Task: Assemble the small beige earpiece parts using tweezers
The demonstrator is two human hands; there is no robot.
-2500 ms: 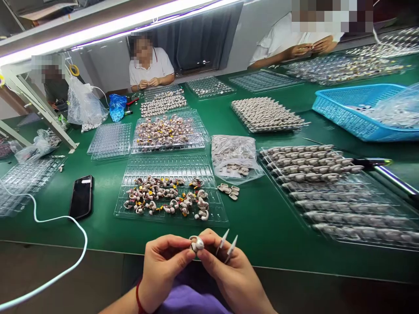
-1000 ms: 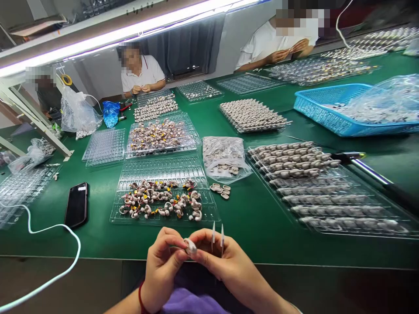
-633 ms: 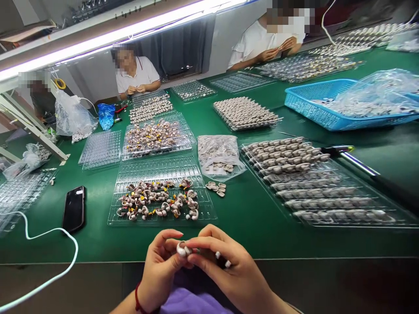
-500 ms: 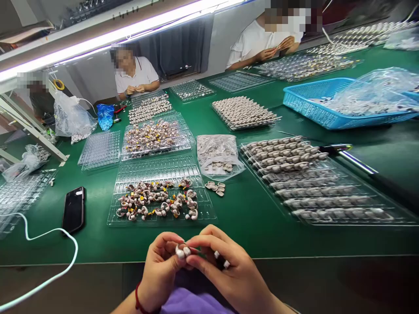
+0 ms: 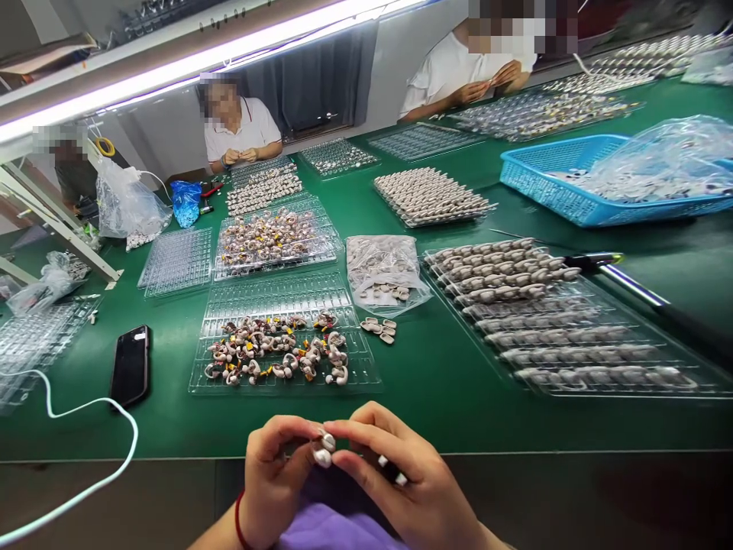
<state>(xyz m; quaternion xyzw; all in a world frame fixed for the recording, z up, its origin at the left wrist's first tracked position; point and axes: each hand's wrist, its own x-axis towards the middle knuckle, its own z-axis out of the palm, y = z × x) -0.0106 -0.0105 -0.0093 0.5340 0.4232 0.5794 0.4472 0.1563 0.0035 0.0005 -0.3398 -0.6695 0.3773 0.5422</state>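
Note:
Pinched at the tips of my left hand [image 5: 280, 466] is a small off-white clip-on earbud [image 5: 324, 451], its two rounded ends facing me. My right hand [image 5: 401, 466] meets it from the other side, thumb and forefinger against it. Under the curled fingers of that hand sits a small dark object with white ends [image 5: 392, 468], mostly hidden. Beyond my hands, a clear plastic tray [image 5: 229, 302] holds many similar earbuds [image 5: 280, 347] with dark wires and yellow parts. Several beige shell pieces [image 5: 381, 328] lie beside the tray, before a plastic bag [image 5: 383, 267] of such pieces.
A tray of beige earbud rows [image 5: 573, 336] stands right, with a dark pen-like tool [image 5: 595, 262] at its edge. A blue basket [image 5: 573, 202] is behind it. Left are a phone [image 5: 130, 365] and a white cable [image 5: 129, 451]. Co-workers sit across the green table [image 5: 458, 420].
The earbud has turned between my fingers, from its ends side by side to one above the other. My left hand has shifted slightly down and left; the view moved a little.

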